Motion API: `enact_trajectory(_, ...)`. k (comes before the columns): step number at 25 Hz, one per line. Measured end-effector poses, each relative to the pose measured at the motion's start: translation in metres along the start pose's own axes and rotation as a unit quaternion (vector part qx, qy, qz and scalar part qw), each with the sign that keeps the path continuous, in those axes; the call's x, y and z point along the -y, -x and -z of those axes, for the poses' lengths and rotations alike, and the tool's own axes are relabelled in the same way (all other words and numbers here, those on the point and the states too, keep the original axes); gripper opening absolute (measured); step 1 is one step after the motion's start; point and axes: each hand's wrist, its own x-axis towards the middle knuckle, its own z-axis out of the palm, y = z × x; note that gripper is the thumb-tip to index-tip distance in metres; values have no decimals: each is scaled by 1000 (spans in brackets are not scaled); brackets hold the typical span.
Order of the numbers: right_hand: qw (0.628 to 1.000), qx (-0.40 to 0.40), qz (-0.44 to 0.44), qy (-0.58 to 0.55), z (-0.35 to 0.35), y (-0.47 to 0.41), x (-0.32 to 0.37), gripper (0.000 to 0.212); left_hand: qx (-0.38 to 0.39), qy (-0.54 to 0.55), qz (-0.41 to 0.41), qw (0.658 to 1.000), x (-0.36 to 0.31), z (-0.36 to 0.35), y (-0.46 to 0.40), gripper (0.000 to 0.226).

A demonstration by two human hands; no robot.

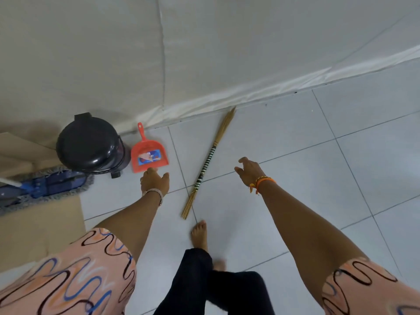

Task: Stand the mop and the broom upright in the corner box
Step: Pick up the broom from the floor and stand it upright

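Observation:
The broom (208, 162), a bundle of thin sticks bound with a black-and-white striped wrap, lies flat on the tiled floor, pointing toward the wall. A blue flat mop head (45, 184) with a grey fringe lies at the left, partly on cardboard (43, 226), its white handle running off the left edge. My left hand (154, 180) reaches down, fingers apart, just left of the broom and below the dustpan. To the right of the broom's striped part hovers my right hand (250, 170), open and holding nothing. Neither hand touches the broom.
A black lidded bin (89, 145) stands by the wall, with a red dustpan (148, 155) beside it. Cardboard flaps (20, 151) show at the far left. A white sheet (204, 53) covers the wall. My bare foot (200, 235) stands just below the broom's end.

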Motion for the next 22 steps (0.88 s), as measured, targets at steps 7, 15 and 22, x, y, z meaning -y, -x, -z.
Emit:
enact_trajectory(7, 989, 72, 69, 105, 0, -161, -34, 43, -23, 57, 65, 996, -8, -81, -103, 47)
enact_trajectory(15, 920, 144, 229, 285, -140, -361, -90, 59, 43, -41, 132, 989, 74, -290, -176, 79)
enact_trajectory(22, 799, 98, 382, 454, -243, -465, -115, 73, 53, -169, 24, 984, 135, -425, -218, 66)
